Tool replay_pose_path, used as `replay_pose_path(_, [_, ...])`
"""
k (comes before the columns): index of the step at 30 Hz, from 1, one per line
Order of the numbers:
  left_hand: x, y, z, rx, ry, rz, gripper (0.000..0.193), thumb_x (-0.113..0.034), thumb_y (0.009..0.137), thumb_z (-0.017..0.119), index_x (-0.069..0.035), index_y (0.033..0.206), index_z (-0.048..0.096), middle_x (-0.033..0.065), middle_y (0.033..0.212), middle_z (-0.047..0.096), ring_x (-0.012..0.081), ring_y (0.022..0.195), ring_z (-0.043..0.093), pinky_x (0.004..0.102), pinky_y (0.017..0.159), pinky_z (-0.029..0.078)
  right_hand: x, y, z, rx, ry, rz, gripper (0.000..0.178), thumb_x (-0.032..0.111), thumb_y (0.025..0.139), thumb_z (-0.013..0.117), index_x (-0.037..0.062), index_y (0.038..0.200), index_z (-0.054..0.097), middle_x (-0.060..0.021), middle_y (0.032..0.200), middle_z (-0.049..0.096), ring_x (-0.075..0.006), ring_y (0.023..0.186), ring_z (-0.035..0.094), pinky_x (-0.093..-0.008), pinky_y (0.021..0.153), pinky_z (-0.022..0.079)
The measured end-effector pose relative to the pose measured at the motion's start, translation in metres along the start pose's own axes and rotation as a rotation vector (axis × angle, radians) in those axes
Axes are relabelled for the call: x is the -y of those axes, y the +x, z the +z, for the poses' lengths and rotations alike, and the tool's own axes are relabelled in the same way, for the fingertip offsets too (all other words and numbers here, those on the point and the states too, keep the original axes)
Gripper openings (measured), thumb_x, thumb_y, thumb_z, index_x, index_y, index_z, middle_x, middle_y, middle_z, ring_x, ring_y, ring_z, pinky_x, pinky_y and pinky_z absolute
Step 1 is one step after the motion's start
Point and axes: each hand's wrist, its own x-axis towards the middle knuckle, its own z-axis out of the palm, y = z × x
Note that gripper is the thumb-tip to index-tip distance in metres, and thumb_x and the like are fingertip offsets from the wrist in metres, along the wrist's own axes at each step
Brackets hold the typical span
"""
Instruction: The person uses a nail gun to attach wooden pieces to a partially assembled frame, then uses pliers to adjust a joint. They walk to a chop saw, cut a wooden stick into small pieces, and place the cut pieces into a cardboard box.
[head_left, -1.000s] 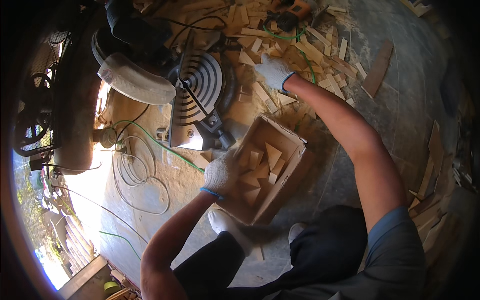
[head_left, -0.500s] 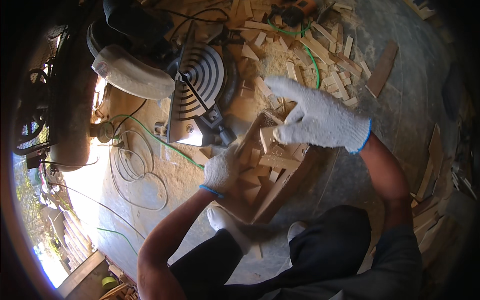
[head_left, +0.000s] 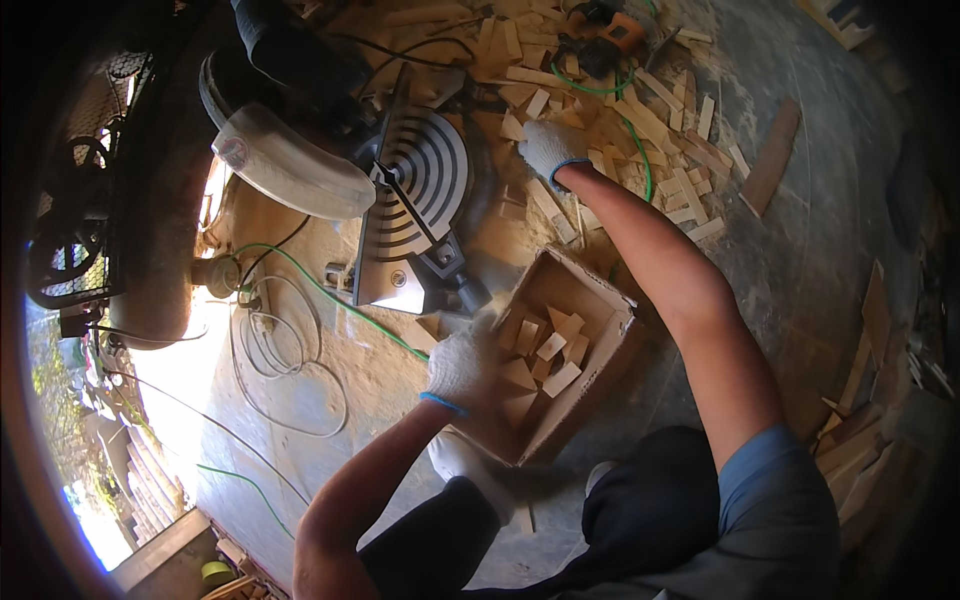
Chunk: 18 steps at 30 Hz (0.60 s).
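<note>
A cardboard box [head_left: 582, 408] with several small wood offcuts [head_left: 552, 345] inside stands on the floor before me. At its left rim is my left hand [head_left: 460, 368] in a white knit glove, curled over the wall; its fingertips are blurred. My right hand [head_left: 553, 148], gloved alike, reaches far forward to the scattered wood scraps [head_left: 640, 125] beyond the box. Its fingers point down beside a small pale block [head_left: 512, 127], and the back of the glove hides what they may hold.
A miter saw [head_left: 425, 170] with a round slotted table and a clear blade guard [head_left: 290, 165] stands left of the scraps. A green cord [head_left: 330, 300] and a coiled pale cable [head_left: 270, 340] lie on the floor. An orange-and-black power tool [head_left: 605, 40] and a brown board [head_left: 772, 155] lie farther off.
My right hand has moved from above the box, fingers spread, forward to the scraps. A wood block beside it earlier is no longer there. My left hand stays at the box's left rim.
</note>
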Motion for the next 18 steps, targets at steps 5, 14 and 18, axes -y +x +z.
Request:
replay_pose_path(5, [-0.01, 0.009, -0.002, 0.049, -0.059, 0.042, 0.04, -0.027, 0.097, 0.06, -0.013, 0.134, 0.059, 0.0255, 0.106, 0.074, 0.0484, 0.096, 0.071, 0.0586, 0.084, 0.056, -0.035, -0.009, -0.015, -0.03, 0.141, 0.121, 0.035, 0.038, 0.094, 0.063, 0.0049, 0.1, 0.073, -0.0222, 0.099, 0.074, -0.0461, 0.091, 0.069, -0.0542, 0.08, 0.055])
replay_pose_path(14, [-0.008, -0.002, -0.02, 0.164, 0.072, 0.1, 0.062, -0.031, 0.093, 0.067, -0.009, 0.149, 0.05, 0.0217, 0.12, 0.071, 0.0447, 0.104, 0.072, 0.0565, 0.086, 0.057, 0.014, -0.169, -0.145, 0.489, 0.98, 0.291, 0.022, 0.022, 0.097, 0.075, 0.0011, 0.103, 0.077, -0.0085, 0.076, 0.071, -0.0095, 0.053, 0.059, -0.0281, 0.047, 0.047])
replay_pose_path(18, [-0.014, -0.001, -0.01, -0.052, -0.014, 0.154, 0.04, -0.026, 0.099, 0.058, -0.013, 0.137, 0.064, 0.0258, 0.099, 0.075, 0.0479, 0.088, 0.073, 0.0604, 0.078, 0.058, 0.0, -0.2, -0.174, 0.701, 1.088, -0.081, 0.027, 0.019, 0.1, 0.07, 0.0008, 0.119, 0.072, -0.005, 0.089, 0.071, -0.009, 0.07, 0.066, -0.024, 0.056, 0.055])
